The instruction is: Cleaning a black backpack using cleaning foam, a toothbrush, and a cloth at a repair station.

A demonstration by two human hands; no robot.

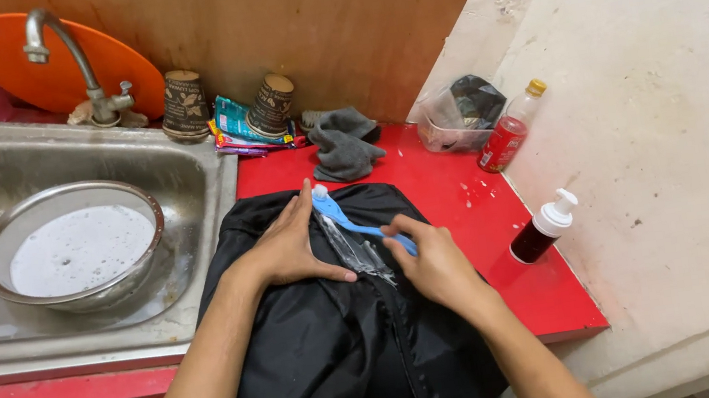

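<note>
1. while the left hand (pixel 288 250) presses flat, fingers spread, on the black shiny fabric bag (pixel 346 339) lying on the red countertop (pixel 466 202), the right hand (pixel 432 257) grips the blue plastic toothbrush (pixel 348 218), bristles resting on wet fabric.
2. i judge a hard stroke could skid the brush off the slick cloth.
3. the bag overhangs the counter's front edge and could slide.
4. a steel bowl of soapy water (pixel 75 247) sits in the sink (pixel 184 172) to the left; a dark pump bottle (pixel 544 232) stands near the right edge, so there is little elbow room.
</note>
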